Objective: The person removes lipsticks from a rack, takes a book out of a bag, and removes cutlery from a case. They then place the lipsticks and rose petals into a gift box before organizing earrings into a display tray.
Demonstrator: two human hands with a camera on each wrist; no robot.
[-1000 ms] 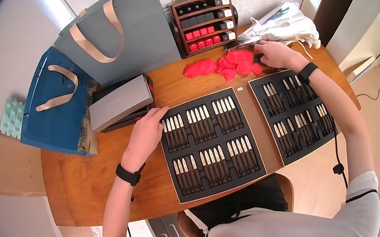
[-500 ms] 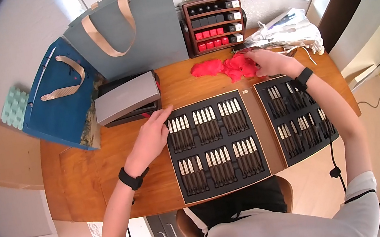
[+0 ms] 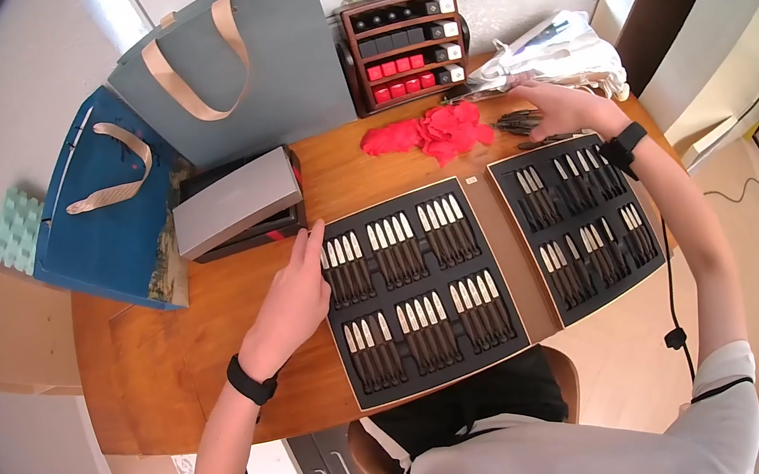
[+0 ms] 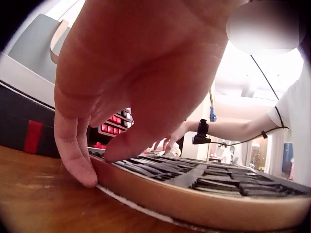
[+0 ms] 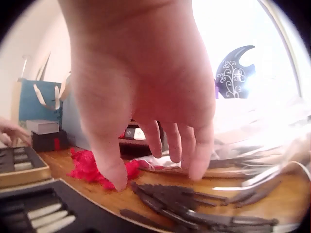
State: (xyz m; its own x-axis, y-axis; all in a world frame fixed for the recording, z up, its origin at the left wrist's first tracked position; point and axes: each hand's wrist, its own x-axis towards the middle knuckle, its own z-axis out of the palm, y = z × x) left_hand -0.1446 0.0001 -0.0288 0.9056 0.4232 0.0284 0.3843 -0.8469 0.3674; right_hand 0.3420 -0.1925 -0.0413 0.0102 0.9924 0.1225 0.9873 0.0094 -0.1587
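Observation:
In the head view my left hand (image 3: 286, 309) lies at the upper left corner of the left black tray (image 3: 449, 373). The left wrist view has its thumb over the tray's rim and a straight finger down along the outer wall. Rows of dark sticks with pale, blade-like ends fill this tray and the right black tray (image 3: 603, 295). My right hand (image 3: 570, 107) hovers beyond the right tray, fingers spread and hanging down, nothing between them. Below it a loose pile of similar dark sticks (image 5: 175, 199) lies on the wood. Red petal-like pieces (image 3: 452, 131) lie left of the pile.
A wooden rack (image 3: 404, 50) stands at the back, with a crumpled white bag (image 3: 561, 58) to its right. Behind my left hand are a grey-lidded box (image 3: 237, 204), a blue bag (image 3: 106, 209) and a tall grey bag (image 3: 270, 74). A black cable (image 3: 675, 317) hangs by the right tray.
My right hand reached to the red pieces, then drew back right. The red pieces have shifted left, and the dark pile now shows beside them. My left hand stays at the tray corner.

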